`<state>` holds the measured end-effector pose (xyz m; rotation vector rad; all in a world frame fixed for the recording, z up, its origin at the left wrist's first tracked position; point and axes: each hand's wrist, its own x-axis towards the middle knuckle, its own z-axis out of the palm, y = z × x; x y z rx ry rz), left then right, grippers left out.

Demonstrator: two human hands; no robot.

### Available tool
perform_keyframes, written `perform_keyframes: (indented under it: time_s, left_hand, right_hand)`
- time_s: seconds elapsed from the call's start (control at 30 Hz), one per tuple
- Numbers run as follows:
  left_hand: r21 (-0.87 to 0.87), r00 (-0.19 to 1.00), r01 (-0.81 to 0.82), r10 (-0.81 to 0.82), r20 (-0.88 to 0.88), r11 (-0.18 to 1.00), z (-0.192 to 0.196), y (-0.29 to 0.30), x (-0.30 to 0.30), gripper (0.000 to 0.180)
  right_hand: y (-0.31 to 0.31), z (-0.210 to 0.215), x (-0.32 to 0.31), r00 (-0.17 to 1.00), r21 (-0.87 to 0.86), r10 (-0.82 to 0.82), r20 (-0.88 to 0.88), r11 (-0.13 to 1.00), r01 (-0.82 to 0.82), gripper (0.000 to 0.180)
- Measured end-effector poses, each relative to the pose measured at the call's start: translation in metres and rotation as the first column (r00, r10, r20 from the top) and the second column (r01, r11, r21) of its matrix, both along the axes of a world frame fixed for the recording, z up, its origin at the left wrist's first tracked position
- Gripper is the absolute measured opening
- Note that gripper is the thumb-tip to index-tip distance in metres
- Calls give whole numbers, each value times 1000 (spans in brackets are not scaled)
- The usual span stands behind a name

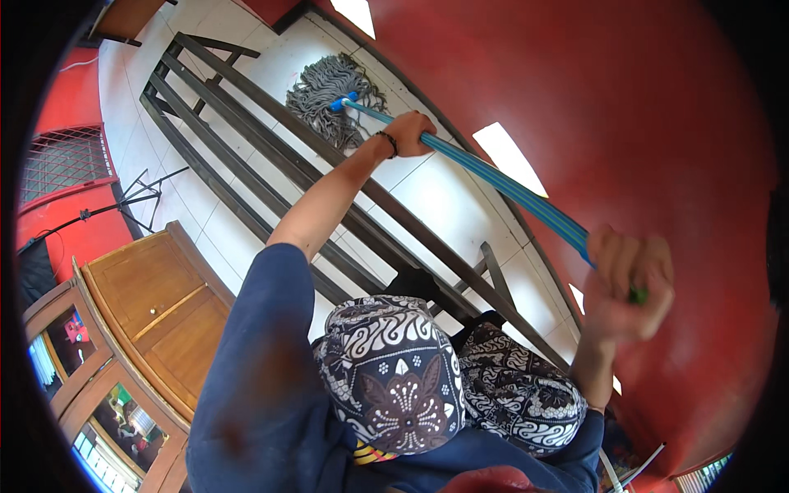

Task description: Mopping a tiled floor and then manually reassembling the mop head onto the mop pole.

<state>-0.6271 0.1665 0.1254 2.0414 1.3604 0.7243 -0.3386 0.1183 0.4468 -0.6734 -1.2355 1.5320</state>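
Note:
A string mop with a blue striped handle (pixel 509 187) slants across the view. Its shaggy grey head (pixel 322 89) rests on the white floor tiles, joined by a blue socket (pixel 342 102). My left hand (pixel 409 134), with a dark bracelet at the wrist, is wrapped around the handle partway down, above the mop head. Up at the handle's top end, my right hand (pixel 631 275) is closed around it, slightly blurred; a bit of green shows between its fingers.
A long dark metal frame with parallel bars (pixel 255 135) stands under my left arm, beside the mop head. Along the right runs a red wall (pixel 641 123). At left are a wooden cabinet (pixel 144 283) and a black tripod stand (pixel 140 197).

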Motion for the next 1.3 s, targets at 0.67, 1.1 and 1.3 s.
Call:
perform_keyframes:
  time_s: [0.67,1.1,1.3]
  left_hand:
    - [-52,1000,-12,11,-20,999,-12,-29,-3,19]
    - [25,998,-59,59,9,998,-11,-14,-33,22]
    - [-213,998,31,-42,-45,977,10,-36,-36,26]
  right_hand:
    - [-19,-21,12,994,35,104,32,994,-105,32]
    - [-9,-17,-1,981,87,123,151,987,-137,36]
    - [-21,19,-39,931,249,320,175,901,-356,45]
